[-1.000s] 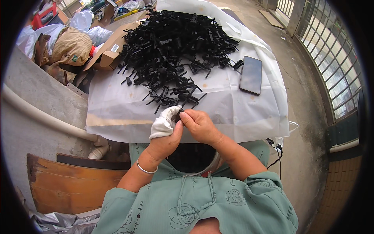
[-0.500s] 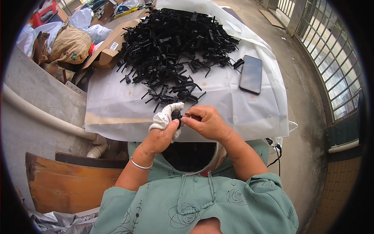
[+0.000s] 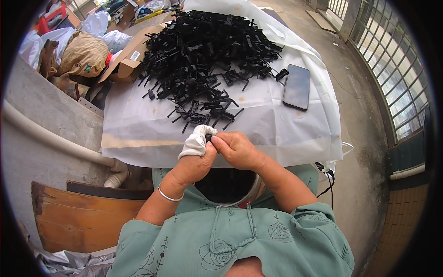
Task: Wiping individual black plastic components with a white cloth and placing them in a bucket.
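My left hand [image 3: 196,154], partly covered by a white cloth glove with the thumb bare, is closed around a small black plastic part [image 3: 209,138]. Only a bit of that part shows between the hands. My right hand [image 3: 240,150] is bare, its thumb and curled fingers pressed on the same part from the right. Just beyond my hands, a large heap of black plastic parts with thin rods [image 3: 207,51] spreads over the white sheet [image 3: 277,138] on the table.
A dark phone [image 3: 296,87] lies on the sheet at the right. Below the table edge, between my legs, sits a round container with a dark inside [image 3: 224,184]. Cardboard [image 3: 129,60] and bags [image 3: 85,53] crowd the far left. A pipe [image 3: 55,138] runs along the left wall.
My right hand has moved left, closing against my left hand and the black part. My left hand has turned slightly, and less of the part shows.
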Action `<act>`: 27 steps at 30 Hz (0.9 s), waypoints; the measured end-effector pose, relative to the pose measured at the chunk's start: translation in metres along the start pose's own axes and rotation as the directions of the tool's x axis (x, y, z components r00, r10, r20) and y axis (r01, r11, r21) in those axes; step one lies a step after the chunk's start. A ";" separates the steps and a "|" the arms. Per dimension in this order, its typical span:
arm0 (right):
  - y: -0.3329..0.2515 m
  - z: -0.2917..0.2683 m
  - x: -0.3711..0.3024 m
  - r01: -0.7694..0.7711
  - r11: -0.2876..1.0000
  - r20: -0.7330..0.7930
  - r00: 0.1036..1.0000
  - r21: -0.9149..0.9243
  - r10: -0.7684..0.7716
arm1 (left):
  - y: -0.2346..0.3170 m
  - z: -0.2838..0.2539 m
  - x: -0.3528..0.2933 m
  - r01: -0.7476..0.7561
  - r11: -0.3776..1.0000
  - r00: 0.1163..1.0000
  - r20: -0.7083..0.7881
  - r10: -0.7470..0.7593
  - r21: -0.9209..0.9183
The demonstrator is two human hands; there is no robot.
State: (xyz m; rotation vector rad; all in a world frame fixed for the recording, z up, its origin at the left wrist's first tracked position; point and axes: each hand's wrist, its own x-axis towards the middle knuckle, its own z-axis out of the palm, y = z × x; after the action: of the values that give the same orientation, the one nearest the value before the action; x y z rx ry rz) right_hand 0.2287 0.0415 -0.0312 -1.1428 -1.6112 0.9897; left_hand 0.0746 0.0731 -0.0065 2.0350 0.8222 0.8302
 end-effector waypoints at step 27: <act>0.009 -0.015 0.009 0.215 0.936 -0.226 0.932 -0.279 -0.282 | -0.022 -0.002 0.013 0.323 0.290 0.867 0.159 -0.471 -0.901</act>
State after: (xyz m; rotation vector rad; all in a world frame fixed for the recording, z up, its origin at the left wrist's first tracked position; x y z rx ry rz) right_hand 0.2435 0.0536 -0.0340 -1.1448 -1.6438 0.4557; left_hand 0.0746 0.0946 -0.0207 0.7019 0.6572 0.8460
